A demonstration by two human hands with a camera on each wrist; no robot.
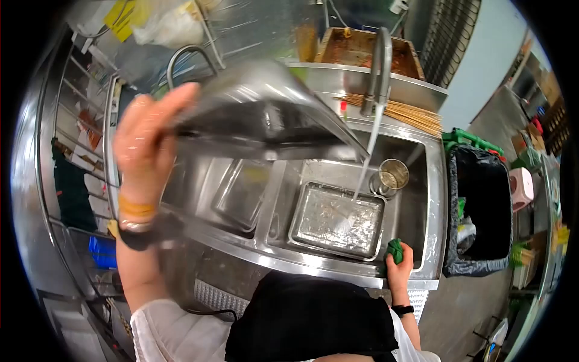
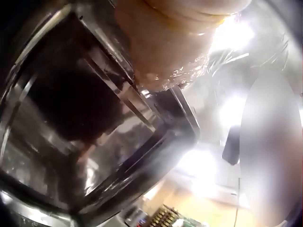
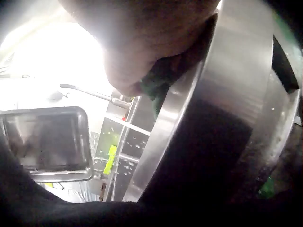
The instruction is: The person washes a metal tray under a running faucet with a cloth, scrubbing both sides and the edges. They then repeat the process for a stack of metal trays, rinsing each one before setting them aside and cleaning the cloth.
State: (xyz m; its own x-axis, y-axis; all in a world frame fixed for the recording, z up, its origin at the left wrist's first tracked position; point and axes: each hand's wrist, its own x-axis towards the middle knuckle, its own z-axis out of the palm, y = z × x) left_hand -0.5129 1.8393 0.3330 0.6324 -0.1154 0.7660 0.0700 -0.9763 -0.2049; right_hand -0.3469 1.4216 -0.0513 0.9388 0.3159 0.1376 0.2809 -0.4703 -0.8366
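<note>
My left hand holds a steel tray by its edge, high and tilted over the sink. The left wrist view shows the wet hand at the rim of the shiny tray. At the sink's front right edge, my right hand grips a crumpled green scouring pad; its fingers partly hide the pad in the right wrist view. Water runs from the tap into a second steel tray lying in the right basin. A metal cup stands beside that tray.
Another rectangular tray lies in the left basin. The curved tap rises behind the right basin, with a bundle of wooden skewers near its base. A lined bin stands right of the sink.
</note>
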